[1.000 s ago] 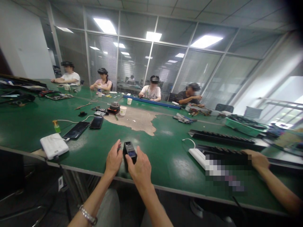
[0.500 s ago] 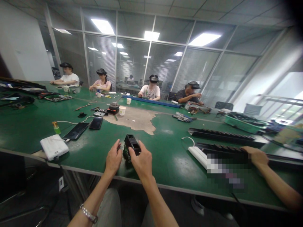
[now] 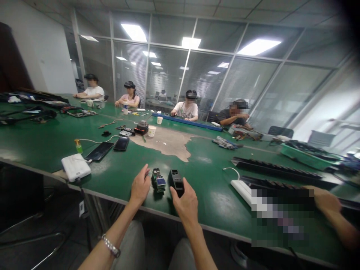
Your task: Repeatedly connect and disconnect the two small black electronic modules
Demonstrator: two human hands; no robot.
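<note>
A black plastic housing (image 3: 176, 178) with cut-out windows is held between the thumb and fingers of my right hand (image 3: 186, 200). Just left of it a green circuit board assembly (image 3: 159, 183) with a small bluish screen stands on the green table (image 3: 213, 176), apart from the housing. My left hand (image 3: 140, 186) rests beside the board assembly on its left, fingers stretched forward and holding nothing. I cannot tell whether its fingertips touch the boards.
To the left lie a white power bank (image 3: 75, 167), two dark phones (image 3: 99, 151) and a small green bottle (image 3: 78, 146). A white power strip (image 3: 241, 192) and black slotted rails (image 3: 277, 168) are at the right, near another person's hand (image 3: 327, 198). Several people sit across the table.
The black housing has come off the circuit board assembly and moved right in my right hand. The boards now stand bare between my hands. My view has turned slightly left.
</note>
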